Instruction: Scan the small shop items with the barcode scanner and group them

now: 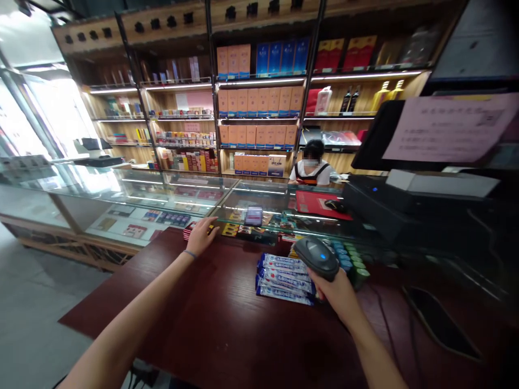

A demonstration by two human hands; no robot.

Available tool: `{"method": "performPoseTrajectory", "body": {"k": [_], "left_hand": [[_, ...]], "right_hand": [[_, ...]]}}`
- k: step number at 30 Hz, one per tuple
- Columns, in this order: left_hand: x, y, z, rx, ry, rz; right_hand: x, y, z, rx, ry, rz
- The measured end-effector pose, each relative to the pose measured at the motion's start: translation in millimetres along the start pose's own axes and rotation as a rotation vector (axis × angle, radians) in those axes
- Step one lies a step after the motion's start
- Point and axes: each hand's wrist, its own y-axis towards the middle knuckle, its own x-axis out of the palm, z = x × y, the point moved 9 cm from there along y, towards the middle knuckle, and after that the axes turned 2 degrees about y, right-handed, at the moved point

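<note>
My right hand [338, 292] is wrapped round the handle of a dark barcode scanner [318, 256], with a blue light showing on its top. Just left of it and below the scanner head lie several blue-and-white wrapped packets [286, 278] in a row on the dark red counter [203, 319]. My left hand [201, 236] is stretched toward the counter's far edge, fingers extended and thumb apart. It is over or against a small stack of red-and-white packs [188, 231], partly hidden by the hand; whether it presses on them I cannot tell.
Beyond the counter runs a glass display case [178, 189]. Blue and green cylinders [351, 259] stand behind the scanner. A phone [441, 322] lies at right, below a monitor [377, 135]. A mouse [334, 205] sits on a red mat [314, 204]. A person [310, 170] is behind the case.
</note>
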Motion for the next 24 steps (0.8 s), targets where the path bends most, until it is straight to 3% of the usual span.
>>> {"method": "performPoseTrajectory", "body": {"k": [5, 12, 19, 24], "left_hand": [[32, 14, 78, 0.117, -0.092, -0.013], [103, 8, 169, 0.23, -0.195, -0.148], [161, 1, 237, 0.321, -0.232, -0.268], [187, 2, 263, 0.367, -0.14, -0.318]], "right_hand": [[-28, 2, 3, 0.053, 0.087, 0.064], [-75, 3, -2, 0.05, 0.07, 0.16], [-107, 1, 7, 0.053, 0.136, 0.233], [-113, 1, 8, 0.058, 0.149, 0.243]]}}
